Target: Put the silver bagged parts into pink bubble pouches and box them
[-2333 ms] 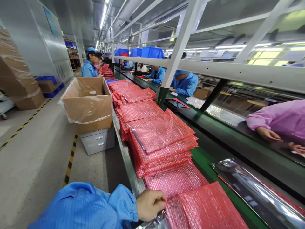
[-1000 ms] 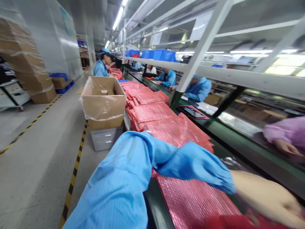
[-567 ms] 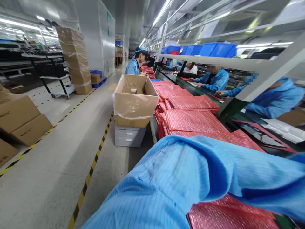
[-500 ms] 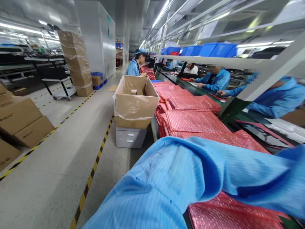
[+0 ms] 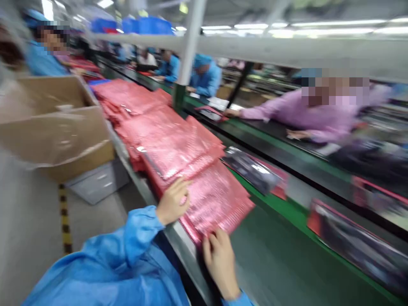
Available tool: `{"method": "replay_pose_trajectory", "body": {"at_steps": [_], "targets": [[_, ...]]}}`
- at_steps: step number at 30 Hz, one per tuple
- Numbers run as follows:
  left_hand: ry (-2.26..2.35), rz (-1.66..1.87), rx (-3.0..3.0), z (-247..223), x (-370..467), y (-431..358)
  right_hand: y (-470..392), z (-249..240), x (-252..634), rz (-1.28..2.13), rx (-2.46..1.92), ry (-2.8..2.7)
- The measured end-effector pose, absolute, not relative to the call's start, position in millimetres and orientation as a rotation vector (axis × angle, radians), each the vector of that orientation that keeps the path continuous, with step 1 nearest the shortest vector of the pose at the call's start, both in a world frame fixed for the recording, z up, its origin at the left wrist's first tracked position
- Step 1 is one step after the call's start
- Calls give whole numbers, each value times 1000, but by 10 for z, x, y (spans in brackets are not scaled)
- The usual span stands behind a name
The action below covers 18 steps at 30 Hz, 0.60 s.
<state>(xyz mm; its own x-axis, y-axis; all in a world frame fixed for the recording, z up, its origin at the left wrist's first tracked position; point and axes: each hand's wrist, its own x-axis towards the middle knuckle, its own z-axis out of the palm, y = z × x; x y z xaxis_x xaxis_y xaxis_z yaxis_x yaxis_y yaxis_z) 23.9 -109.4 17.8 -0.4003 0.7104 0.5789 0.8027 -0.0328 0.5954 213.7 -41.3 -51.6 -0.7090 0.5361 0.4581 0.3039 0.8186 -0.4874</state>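
Observation:
Pink bubble-wrap bags (image 5: 165, 136) lie in overlapping piles along the bench in front of me. The nearest pile ends in a shiny pink bubble-wrap bag (image 5: 219, 193) between my two hands. My left hand (image 5: 174, 199) has curled fingers closed at the left edge of this bag. At its near corner, my right hand (image 5: 220, 259) grips the edge, thumb on the left and fingers bent over. Motion blur softens the fingertips. Both arms wear blue sleeves.
A large open cardboard box (image 5: 63, 123) lined with clear plastic stands left, on a grey drawer unit (image 5: 98, 182). Dark flat pieces in clear and pink wrapping (image 5: 255, 170) lie on the green-edged conveyor (image 5: 280, 238). A white post (image 5: 191, 42) rises ahead. Co-workers sit across the line.
My view has swung right and down toward the bench. The blue sleeve that crossed the bags has drawn back, and both hands now show at the nearest bag.

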Motion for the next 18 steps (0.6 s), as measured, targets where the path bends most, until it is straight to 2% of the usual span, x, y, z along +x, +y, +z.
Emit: {"method": "replay_pose_trajectory", "body": {"at_steps": [9,12,15,17,18], "targets": [[-2206,-806,-1893,-419,464,-956,-539,-463,2404,478,-915,-2126],[-2164,-678,-1962,-261,531,-886,-457,-376,2534,607,-890,-2159],[-2159,-695,-2005,58,679,-659,-60,-145,2680,992,-788,-2354],[-2138,-790,-2154,220,818,-360,426,36,2729,1219,-971,-2360],[-2150,-850,-2234,259,888,-175,717,117,2728,1184,-1149,-2286]]}}
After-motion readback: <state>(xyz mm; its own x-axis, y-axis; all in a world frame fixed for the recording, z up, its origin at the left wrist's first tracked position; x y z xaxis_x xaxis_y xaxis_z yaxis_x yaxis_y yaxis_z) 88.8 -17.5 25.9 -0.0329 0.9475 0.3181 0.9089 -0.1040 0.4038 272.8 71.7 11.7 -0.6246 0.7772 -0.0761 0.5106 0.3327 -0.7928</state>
